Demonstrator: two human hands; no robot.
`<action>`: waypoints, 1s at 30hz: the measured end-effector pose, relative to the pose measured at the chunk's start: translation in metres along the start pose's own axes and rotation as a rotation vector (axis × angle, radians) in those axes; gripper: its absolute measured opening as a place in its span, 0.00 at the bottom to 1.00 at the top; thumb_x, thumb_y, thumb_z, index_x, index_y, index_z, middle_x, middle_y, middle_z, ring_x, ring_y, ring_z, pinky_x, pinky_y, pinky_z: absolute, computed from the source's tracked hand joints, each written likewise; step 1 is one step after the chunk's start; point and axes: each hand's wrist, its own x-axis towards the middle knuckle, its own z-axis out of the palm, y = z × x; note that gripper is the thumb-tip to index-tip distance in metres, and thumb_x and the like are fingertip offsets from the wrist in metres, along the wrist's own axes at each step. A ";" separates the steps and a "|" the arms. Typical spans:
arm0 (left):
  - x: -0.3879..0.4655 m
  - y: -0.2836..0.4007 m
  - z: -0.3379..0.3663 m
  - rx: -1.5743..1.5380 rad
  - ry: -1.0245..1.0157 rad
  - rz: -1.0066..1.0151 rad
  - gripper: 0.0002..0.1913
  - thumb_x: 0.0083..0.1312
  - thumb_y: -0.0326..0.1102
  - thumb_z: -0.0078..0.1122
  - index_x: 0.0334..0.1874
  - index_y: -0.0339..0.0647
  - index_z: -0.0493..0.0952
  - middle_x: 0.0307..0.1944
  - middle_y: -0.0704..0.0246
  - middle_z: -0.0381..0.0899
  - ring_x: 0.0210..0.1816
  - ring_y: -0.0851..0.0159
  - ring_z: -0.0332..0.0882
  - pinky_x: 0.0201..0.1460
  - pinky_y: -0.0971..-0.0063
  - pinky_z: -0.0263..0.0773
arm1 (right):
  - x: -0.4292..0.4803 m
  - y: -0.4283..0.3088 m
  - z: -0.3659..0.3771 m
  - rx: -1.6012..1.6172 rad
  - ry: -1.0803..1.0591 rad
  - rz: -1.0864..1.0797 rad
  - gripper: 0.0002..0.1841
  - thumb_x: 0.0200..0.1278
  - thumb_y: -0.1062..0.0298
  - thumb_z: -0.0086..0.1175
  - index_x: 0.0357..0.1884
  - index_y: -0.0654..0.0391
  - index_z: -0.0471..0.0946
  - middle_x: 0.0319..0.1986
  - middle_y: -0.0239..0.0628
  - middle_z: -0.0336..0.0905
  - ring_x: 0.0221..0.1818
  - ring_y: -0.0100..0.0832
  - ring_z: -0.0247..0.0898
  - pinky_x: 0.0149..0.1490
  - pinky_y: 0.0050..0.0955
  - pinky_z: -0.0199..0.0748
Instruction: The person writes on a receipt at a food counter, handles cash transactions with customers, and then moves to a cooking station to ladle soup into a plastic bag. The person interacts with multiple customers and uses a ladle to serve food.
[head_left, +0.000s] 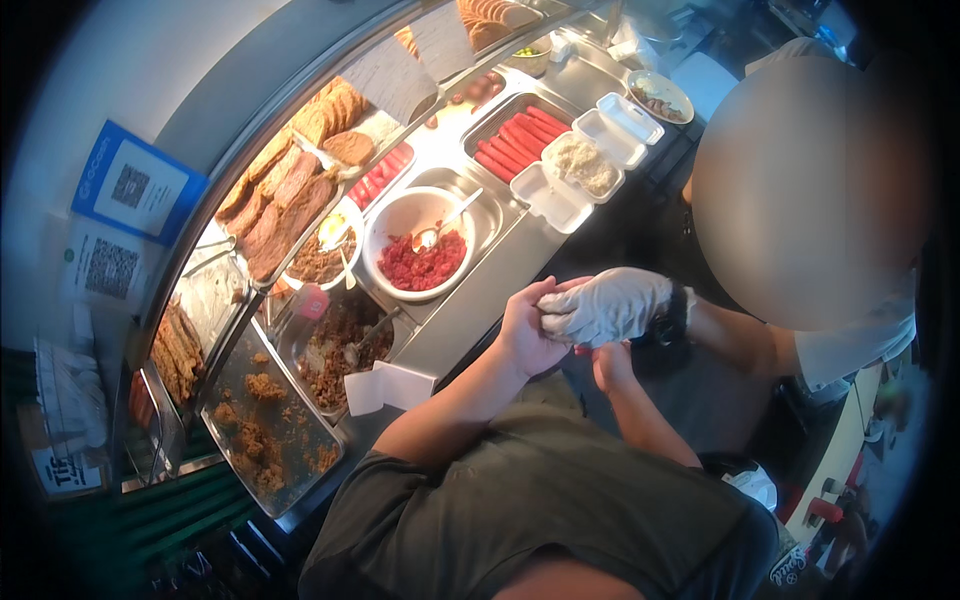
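My left hand (529, 322) is raised in front of my body, palm up, its fingers partly behind a co-worker's gloved hand (604, 304) that touches it. The glove is whitish and thin, with a dark watch at the wrist. Whether anything lies between the two hands is hidden. Just below the glove is my right hand (613, 365), its fingers mostly covered; a small red thing (583, 350) shows beside them, and I cannot tell if it is held. A white bowl of red chopped food (424, 262) with a spoon stands to the left.
On the steel counter (469, 300) are a tray of red sausages (521, 142), foam boxes, one holding rice (585, 163), and a pan of chopped meat (341, 345). A crumb-strewn tray (270, 420) lies lower left. Meat slices (277, 202) sit behind glass. The co-worker stands close at right.
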 end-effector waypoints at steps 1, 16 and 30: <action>-0.004 0.002 -0.008 0.010 0.026 0.028 0.30 0.81 0.48 0.40 0.69 0.24 0.72 0.65 0.49 0.80 0.64 0.46 0.80 0.70 0.52 0.74 | -0.006 0.004 -0.004 -0.050 -0.022 0.042 0.20 0.73 0.61 0.55 0.60 0.62 0.79 0.42 0.41 0.87 0.40 0.29 0.84 0.46 0.29 0.81; -0.101 0.076 -0.070 -0.047 -0.004 0.466 0.13 0.71 0.28 0.45 0.51 0.37 0.77 0.32 0.66 0.73 0.25 0.68 0.65 0.28 0.75 0.63 | 0.023 -0.141 0.157 -0.581 -0.538 -1.243 0.08 0.58 0.78 0.60 0.40 0.60 0.79 0.32 0.39 0.79 0.29 0.29 0.74 0.34 0.28 0.72; -0.122 0.080 0.008 0.083 0.091 0.911 0.35 0.75 0.41 0.48 0.80 0.27 0.58 0.82 0.42 0.54 0.82 0.41 0.56 0.85 0.47 0.53 | 0.317 -0.451 0.382 -1.493 -0.269 -1.407 0.25 0.63 0.43 0.67 0.45 0.59 0.89 0.34 0.50 0.89 0.41 0.41 0.89 0.50 0.38 0.82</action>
